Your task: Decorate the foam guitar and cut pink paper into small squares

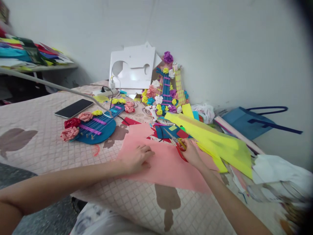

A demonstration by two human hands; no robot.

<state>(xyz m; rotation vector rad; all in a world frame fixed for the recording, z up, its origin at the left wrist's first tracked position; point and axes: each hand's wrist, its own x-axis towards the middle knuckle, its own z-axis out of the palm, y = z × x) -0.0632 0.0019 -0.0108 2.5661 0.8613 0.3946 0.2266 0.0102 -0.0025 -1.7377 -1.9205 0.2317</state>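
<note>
A large pink paper sheet (166,166) lies on the quilted table in front of me. My left hand (137,158) rests on its left part, fingers curled and pressed on the paper. My right hand (192,153) grips red-handled scissors (176,143) at the sheet's far edge, blades pointing away to the left. Yellow paper sheets (215,140) lie just right of the scissors.
A blue paper guitar with roses (97,125) and a phone (74,108) lie at left. A flowered craft piece (166,91) and white cutout boards (133,68) lean on the wall. A glue gun (153,112), coloured scraps, a blue bag (246,122), and a lamp arm (56,86) surround the work.
</note>
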